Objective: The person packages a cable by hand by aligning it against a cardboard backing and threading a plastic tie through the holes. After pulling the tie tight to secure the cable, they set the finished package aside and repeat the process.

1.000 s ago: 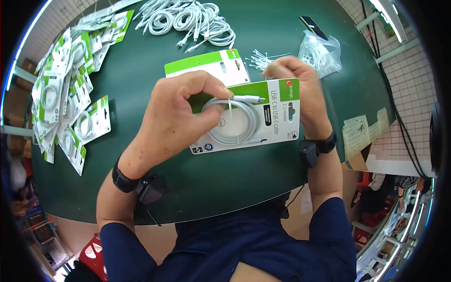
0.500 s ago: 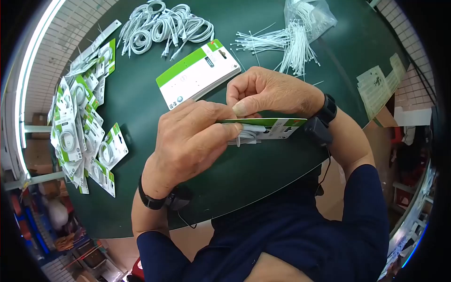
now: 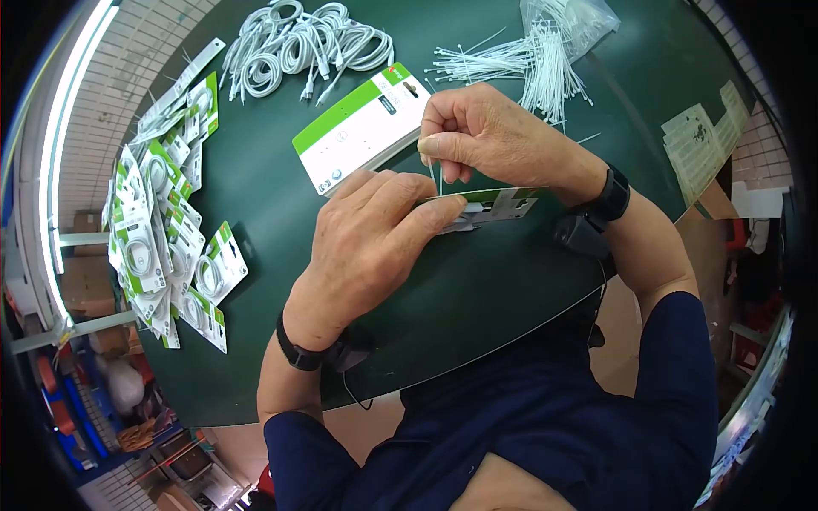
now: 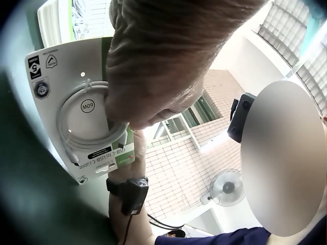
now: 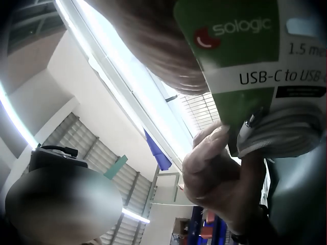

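My left hand grips a green-and-white packaging card by its edge, thumb over the front. The card stands nearly edge-on in the head view. In the left wrist view its front carries a coiled white USB-C cable fastened against it. Just behind the card, my right hand pinches a thin white cable tie between thumb and forefinger; the tie runs down to the card's back. In the right wrist view, the card's printed top and part of the coil show close up.
A stack of cards lies beyond my hands. Coiled white cables sit at the back, with loose cable ties and a plastic bag to their right. Carded cables are heaped at the left, and translucent sheets lie right.
The card has tipped from facing up to nearly edge-on. My right hand came in behind it, then drew slightly up and away with the cable tie. The left hand kept its grip.
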Demonstrator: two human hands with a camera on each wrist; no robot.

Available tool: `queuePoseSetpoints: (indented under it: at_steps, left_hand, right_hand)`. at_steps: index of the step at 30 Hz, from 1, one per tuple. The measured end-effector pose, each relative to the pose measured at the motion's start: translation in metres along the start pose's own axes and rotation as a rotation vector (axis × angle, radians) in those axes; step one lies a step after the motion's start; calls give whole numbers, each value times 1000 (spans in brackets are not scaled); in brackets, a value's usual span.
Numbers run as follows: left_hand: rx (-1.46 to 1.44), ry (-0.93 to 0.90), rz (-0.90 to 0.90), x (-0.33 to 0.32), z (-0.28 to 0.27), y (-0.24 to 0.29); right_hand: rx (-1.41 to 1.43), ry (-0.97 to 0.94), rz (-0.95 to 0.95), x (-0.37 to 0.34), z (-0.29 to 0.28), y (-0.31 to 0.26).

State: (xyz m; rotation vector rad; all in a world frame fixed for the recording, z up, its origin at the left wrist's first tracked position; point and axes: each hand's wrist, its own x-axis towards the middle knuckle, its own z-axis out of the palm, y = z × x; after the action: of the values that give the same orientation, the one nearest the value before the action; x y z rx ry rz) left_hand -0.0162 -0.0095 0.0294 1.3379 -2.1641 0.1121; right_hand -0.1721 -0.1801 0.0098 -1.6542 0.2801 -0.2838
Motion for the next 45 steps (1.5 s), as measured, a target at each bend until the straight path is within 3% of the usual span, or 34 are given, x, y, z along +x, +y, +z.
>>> queuePoseSetpoints:
  at_steps: [4, 7, 11, 16, 20, 24, 26, 27, 30, 32, 34, 39, 42, 45]
  left_hand:
    - [-37, 21, -20, 1, 9, 4]
    - [-246, 141, -298, 1, 15, 17]
    - [-276, 83, -343, -4, 16, 15]
    - [-239, 69, -318, -3, 13, 14]
    - [-33, 80, -208, -6, 16, 14]
    - [-99, 181, -318, -4, 8, 7]
    - [-239, 306, -558, -2, -4, 0]
    - [-234, 325, -554, -2, -6, -5]
    - [-658, 608, -713, -7, -3, -24]
    - [-735, 627, -731, -12, 4, -33]
    - [-906, 632, -789, -14, 11, -36]
    - [-928, 666, -704, -7, 18, -27]
    - [-884, 634, -644, -5, 18, -23]
    - [-849, 564, -671, -11, 21, -28]
  right_hand:
    - [-87, 39, 38, -1, 2, -3]
    - [-135, 25, 13, -1, 0, 1]
    - [-16, 50, 32, 0, 3, 0]
    - [-5, 56, 53, 2, -1, 4]
    - [-4, 7, 128, 4, -6, 3]
    - [115, 78, 172, 8, -21, 13]
    - [449, 224, 50, 11, -25, 16]
    - [620, 292, -15, 12, -26, 16]
    - [538, 239, -78, 10, -25, 17]
    - [494, 213, -111, 5, -13, 13]
    - [151, 165, -101, 2, 12, 7]
    - [87, 95, 63, -2, 29, -2]
    - [201, 180, -138, 1, 34, 6]
    - [130, 169, -101, -1, 30, 2]
